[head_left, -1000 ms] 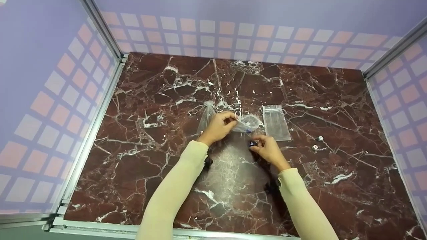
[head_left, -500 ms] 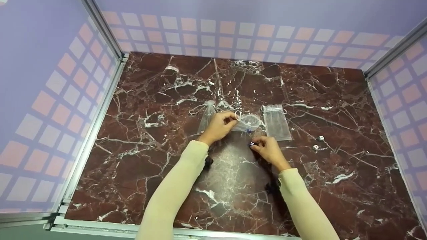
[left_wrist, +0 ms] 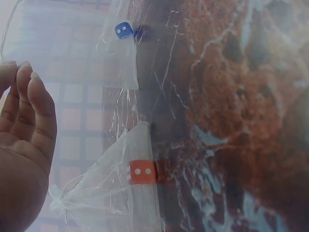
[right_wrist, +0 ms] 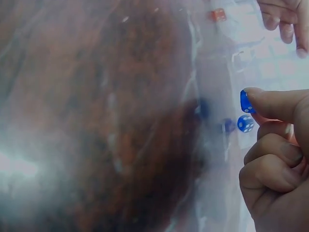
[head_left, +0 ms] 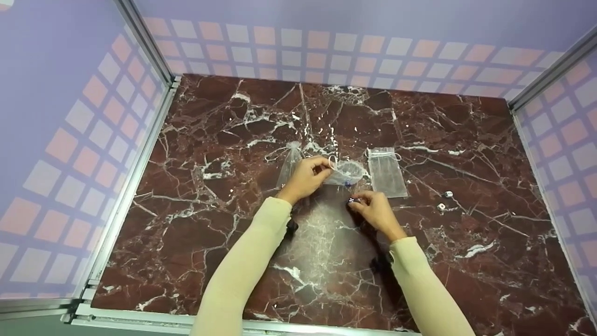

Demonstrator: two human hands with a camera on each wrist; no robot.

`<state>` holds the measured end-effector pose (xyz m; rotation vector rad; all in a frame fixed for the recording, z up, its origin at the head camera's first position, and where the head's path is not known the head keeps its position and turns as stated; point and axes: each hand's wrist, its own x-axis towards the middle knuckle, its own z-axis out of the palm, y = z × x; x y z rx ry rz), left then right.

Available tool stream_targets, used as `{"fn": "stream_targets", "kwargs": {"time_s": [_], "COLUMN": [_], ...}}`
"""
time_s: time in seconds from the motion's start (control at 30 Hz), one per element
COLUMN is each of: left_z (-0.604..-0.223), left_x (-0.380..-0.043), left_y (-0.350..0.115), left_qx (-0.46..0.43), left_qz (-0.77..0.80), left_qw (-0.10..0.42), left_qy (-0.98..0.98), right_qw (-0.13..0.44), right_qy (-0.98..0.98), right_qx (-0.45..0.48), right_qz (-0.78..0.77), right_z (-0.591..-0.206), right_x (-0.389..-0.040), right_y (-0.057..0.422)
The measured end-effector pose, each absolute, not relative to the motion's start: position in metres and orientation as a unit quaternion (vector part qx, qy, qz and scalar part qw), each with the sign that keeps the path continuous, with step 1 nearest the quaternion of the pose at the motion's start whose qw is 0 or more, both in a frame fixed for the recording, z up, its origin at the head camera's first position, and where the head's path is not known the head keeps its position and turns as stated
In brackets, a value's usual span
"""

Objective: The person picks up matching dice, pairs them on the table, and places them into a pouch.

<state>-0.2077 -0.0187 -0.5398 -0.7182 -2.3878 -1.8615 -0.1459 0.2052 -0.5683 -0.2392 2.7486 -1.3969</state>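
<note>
My left hand (head_left: 308, 177) pinches the rim of a sheer white drawstring pouch (head_left: 345, 176) in the middle of the table. A blue die (left_wrist: 123, 30) with white pips lies at that pouch's lower edge. Just in front of it, my right hand (head_left: 375, 210) holds a second blue die (right_wrist: 247, 101) between thumb and forefinger, the other fingers curled in. Left of these, partly behind my left hand in the head view, lies a gathered pouch (head_left: 290, 161) tied at its neck. A red die (left_wrist: 143, 171) shows in its bottom.
A flat sheer pouch (head_left: 387, 172) lies right of the middle one. Two white dice (head_left: 441, 206) sit farther right on the dark red marbled table (head_left: 186, 261). Metal-framed panels (head_left: 70, 140) enclose the left, back and right sides.
The blue die has turned between my right thumb and finger, with the hand almost in place. My left hand and the pouches stay where they were.
</note>
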Motion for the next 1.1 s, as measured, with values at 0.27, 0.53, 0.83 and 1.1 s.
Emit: {"fn": "stream_targets", "kwargs": {"time_s": [0.27, 0.53, 0.83, 1.1], "left_z": [-0.539, -0.541, -0.543, -0.543], "left_x": [-0.208, -0.207, -0.206, -0.206], "left_y": [-0.019, -0.019, -0.018, -0.017], "left_qx": [-0.230, -0.225, -0.225, -0.225], "left_qz": [-0.586, -0.581, -0.579, -0.583], "left_qw": [0.012, 0.020, 0.023, 0.026], "left_qy": [-0.777, -0.782, -0.783, -0.780], "right_qw": [0.013, 0.005, 0.001, -0.030], "right_qy": [0.884, 0.867, 0.850, 0.840], "right_qx": [-0.096, -0.110, -0.124, -0.128], "right_qz": [-0.457, -0.485, -0.512, -0.527], "right_z": [-0.556, -0.534, -0.494, -0.468], "right_x": [-0.143, -0.137, -0.126, -0.130], "right_y": [0.201, 0.193, 0.183, 0.179]}}
